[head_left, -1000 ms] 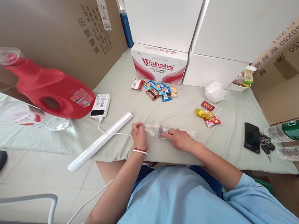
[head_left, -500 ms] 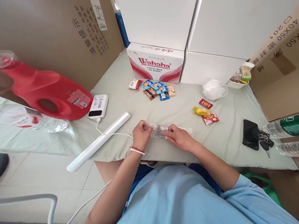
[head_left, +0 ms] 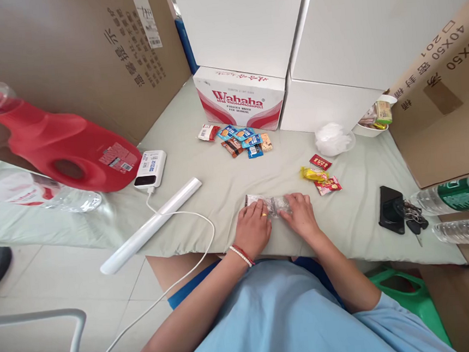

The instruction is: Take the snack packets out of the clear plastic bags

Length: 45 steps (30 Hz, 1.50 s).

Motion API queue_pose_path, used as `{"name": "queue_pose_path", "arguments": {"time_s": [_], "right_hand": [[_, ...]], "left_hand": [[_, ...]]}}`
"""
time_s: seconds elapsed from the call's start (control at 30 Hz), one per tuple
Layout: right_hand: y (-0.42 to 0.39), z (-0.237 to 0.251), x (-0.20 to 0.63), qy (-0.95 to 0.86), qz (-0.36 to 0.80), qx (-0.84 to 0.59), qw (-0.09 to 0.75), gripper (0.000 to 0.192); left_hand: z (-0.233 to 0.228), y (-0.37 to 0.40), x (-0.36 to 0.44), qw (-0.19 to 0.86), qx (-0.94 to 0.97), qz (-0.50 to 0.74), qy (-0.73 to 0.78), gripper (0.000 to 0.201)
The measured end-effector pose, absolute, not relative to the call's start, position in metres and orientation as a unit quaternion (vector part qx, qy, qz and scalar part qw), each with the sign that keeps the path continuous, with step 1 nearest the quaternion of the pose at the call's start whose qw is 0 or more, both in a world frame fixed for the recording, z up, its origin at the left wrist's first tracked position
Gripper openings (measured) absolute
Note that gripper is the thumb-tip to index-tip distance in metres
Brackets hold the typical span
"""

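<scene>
A small clear plastic bag point(head_left: 277, 205) lies crinkled on the pale green cloth near the front edge, with a dark-marked part at its left end. Fingers stretched forward, my left hand point(head_left: 253, 226) rests flat on the left part of this bag. On its right end lies my right hand point(head_left: 302, 216), fingers extended and the thumb apart toward the middle. What is inside the bag is hard to make out under the hands. Closest to my right hand are a yellow snack packet point(head_left: 314, 174), a dark red packet point(head_left: 320, 161) and a red-pink packet point(head_left: 328, 185).
Several blue snack packets point(head_left: 241, 134) lie before a Wahaha box point(head_left: 240, 101). Left are a white tube point(head_left: 152, 227), a power bank point(head_left: 150, 168) with cable and a red jug point(head_left: 71, 146). Right are a phone point(head_left: 391, 210), keys point(head_left: 414, 218) and bottles point(head_left: 461, 194).
My left hand has moved right and flattened from a pinch onto the bag. My right hand has shifted right to the bag's other end. The bag now lies lower, pressed on the cloth.
</scene>
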State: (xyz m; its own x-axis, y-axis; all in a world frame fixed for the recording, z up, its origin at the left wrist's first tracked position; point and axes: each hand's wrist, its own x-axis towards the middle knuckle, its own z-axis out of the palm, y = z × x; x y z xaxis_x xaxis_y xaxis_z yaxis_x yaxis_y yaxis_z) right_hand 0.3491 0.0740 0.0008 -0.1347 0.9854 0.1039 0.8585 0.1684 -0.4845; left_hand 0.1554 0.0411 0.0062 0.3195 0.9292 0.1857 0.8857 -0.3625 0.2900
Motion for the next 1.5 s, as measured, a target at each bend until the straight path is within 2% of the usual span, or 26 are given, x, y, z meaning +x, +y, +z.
{"name": "queue_pose_path", "arguments": {"time_s": [0.07,0.13,0.27,0.33,0.47,0.57,0.67,0.8,0.93,1.07,1.13,1.2,1.27,1.43,1.5], "right_hand": [[0.070,0.002,0.355,-0.747,0.147,-0.626,0.170,0.024],[0.071,0.010,0.359,-0.748,0.168,-0.618,0.175,0.014],[0.087,0.035,0.344,-0.729,0.262,-0.605,0.182,0.012],[0.098,0.043,0.321,-0.745,0.268,-0.588,0.168,0.009],[0.115,0.040,0.274,-0.784,0.241,-0.564,0.100,0.009],[0.116,0.031,0.261,-0.800,0.222,-0.552,0.082,0.016],[0.107,0.027,0.262,-0.809,0.205,-0.546,0.072,0.020],[0.098,0.027,0.265,-0.813,0.210,-0.539,0.070,0.018],[0.097,0.027,0.271,-0.797,0.250,-0.538,0.115,0.020],[0.084,0.028,0.284,-0.730,0.343,-0.545,0.226,0.015],[0.071,0.028,0.293,-0.652,0.446,-0.537,0.296,0.014],[0.057,0.025,0.304,-0.544,0.555,-0.517,0.359,0.027],[0.044,0.018,0.316,-0.450,0.614,-0.509,0.402,0.039],[0.028,-0.004,0.349,-0.372,0.604,-0.564,0.423,0.051],[0.024,-0.005,0.363,-0.393,0.594,-0.568,0.412,0.048]], "left_hand": [[-0.001,0.036,0.158,0.039,0.818,0.140,0.557,0.049],[-0.007,0.033,0.160,0.022,0.822,0.125,0.556,0.052],[-0.014,0.033,0.164,0.017,0.827,0.110,0.550,0.053],[-0.016,0.036,0.163,0.026,0.831,0.121,0.543,0.052],[-0.018,0.042,0.144,0.080,0.832,0.202,0.511,0.052],[-0.019,0.046,0.118,0.175,0.808,0.295,0.479,0.054],[-0.022,0.051,0.102,0.208,0.700,0.382,0.567,0.040],[-0.030,0.067,0.108,0.166,0.614,0.366,0.679,0.037],[-0.031,0.081,0.119,0.198,0.637,0.345,0.660,0.025],[-0.016,0.073,0.127,0.225,0.622,0.385,0.644,0.021],[-0.007,0.061,0.137,0.191,0.646,0.421,0.608,0.017],[-0.002,0.049,0.150,0.128,0.706,0.424,0.552,0.012],[0.000,0.037,0.164,0.085,0.782,0.389,0.480,0.018],[-0.002,0.019,0.186,0.140,0.893,0.294,0.309,0.031],[-0.003,0.018,0.183,0.174,0.900,0.280,0.285,0.036]]}}
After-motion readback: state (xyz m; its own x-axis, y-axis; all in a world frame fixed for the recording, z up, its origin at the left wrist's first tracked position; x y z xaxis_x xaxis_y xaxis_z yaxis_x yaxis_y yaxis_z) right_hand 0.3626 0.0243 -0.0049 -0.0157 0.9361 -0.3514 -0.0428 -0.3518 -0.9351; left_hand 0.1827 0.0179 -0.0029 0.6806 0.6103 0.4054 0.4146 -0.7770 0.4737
